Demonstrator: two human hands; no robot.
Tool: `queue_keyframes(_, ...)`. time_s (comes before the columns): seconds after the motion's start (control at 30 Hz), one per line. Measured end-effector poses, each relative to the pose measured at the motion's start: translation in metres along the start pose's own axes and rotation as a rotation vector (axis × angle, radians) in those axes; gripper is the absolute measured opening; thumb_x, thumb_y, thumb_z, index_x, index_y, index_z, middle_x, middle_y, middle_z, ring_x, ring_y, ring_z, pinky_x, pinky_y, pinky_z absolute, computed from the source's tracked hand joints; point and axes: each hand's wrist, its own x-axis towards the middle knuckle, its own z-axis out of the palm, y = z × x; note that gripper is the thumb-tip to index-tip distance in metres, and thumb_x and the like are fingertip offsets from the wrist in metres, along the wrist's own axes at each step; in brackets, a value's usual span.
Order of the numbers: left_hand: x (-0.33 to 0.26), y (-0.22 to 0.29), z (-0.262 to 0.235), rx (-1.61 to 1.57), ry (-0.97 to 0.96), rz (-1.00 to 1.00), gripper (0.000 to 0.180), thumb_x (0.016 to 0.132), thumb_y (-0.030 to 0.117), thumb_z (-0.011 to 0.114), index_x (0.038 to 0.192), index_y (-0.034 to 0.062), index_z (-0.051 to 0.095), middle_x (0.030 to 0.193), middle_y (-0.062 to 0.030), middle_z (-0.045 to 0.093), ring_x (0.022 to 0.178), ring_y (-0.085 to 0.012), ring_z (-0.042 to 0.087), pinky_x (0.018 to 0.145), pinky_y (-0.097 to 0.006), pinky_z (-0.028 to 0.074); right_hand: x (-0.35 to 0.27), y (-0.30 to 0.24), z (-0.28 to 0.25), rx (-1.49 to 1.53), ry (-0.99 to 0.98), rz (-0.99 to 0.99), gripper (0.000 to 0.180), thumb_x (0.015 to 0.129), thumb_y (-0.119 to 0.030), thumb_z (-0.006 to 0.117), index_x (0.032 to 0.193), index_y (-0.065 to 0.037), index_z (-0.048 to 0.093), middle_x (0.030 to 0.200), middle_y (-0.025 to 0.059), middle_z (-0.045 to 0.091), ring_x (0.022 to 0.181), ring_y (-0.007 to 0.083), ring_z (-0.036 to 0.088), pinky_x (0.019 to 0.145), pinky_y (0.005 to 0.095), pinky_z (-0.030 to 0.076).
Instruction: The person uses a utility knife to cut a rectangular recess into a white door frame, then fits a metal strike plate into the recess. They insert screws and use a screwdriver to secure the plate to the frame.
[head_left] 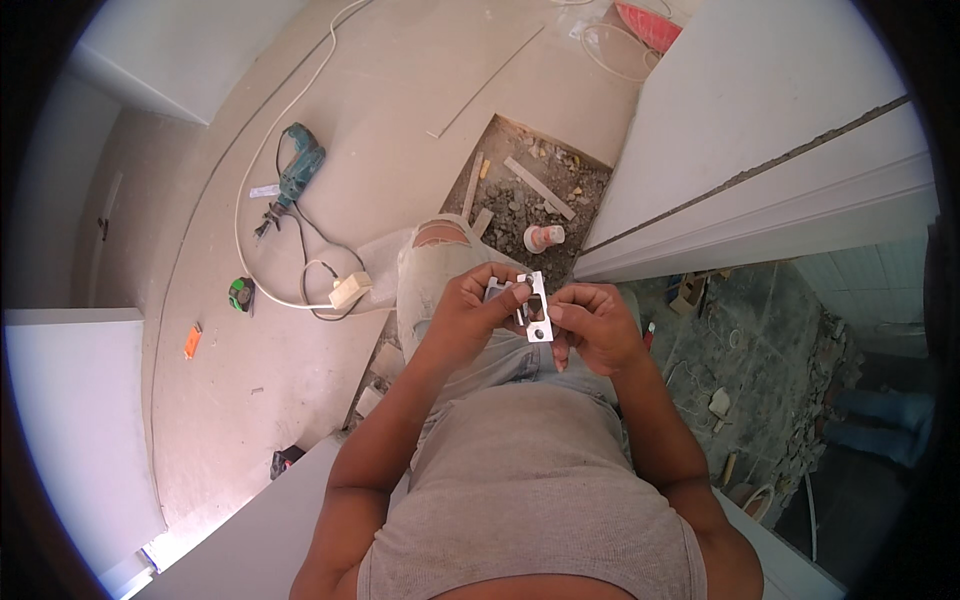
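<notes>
A silvery metal strike plate (538,320), with a rectangular opening and a round hole near its lower end, is held upright in front of my lap. My left hand (482,312) grips it from the left, thumb and fingers closed round its side. Another pale metal piece partly shows between those fingers; its shape is mostly hidden. Against the plate's right edge, my right hand (597,325) pinches with thumb and forefinger. Its other fingers curl below, and I cannot make out whether they hold anything smaller.
Left on the floor lie a teal power drill (296,172), a white socket block (350,291), a green tape measure (241,294) and an orange item (192,341). A rubble-filled pit (540,180) holds a red-and-white container (543,238). Another person's jeans (880,425) show at right.
</notes>
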Motion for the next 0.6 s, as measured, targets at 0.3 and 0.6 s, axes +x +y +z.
queue_keyframes(0.3,-0.002,0.007,0.003,0.121,0.006,0.055,0.021,0.098,0.017,0.07,0.108,0.0008,0.063,0.093,-0.004,0.07,0.079,-0.008,0.067,0.069,-0.026,0.058,-0.003,-0.01,-0.001,-0.209,-0.001,-0.043,0.016,0.097,-0.008,0.066,0.095,0.007,0.071,0.072,0.0101,0.068,0.054,0.0161,0.064,0.05,0.0304,0.054)
queue_keyframes(0.6,-0.005,0.008,0.007,0.244,0.047,0.091,0.02,0.097,0.017,0.071,0.107,0.0013,0.064,0.092,-0.0024,0.069,0.08,-0.0063,0.065,0.068,-0.024,0.056,-0.004,-0.006,-0.007,-0.25,0.006,-0.061,0.016,0.096,-0.006,0.065,0.099,0.009,0.07,0.077,0.0115,0.069,0.056,0.0157,0.066,0.05,0.0316,0.057)
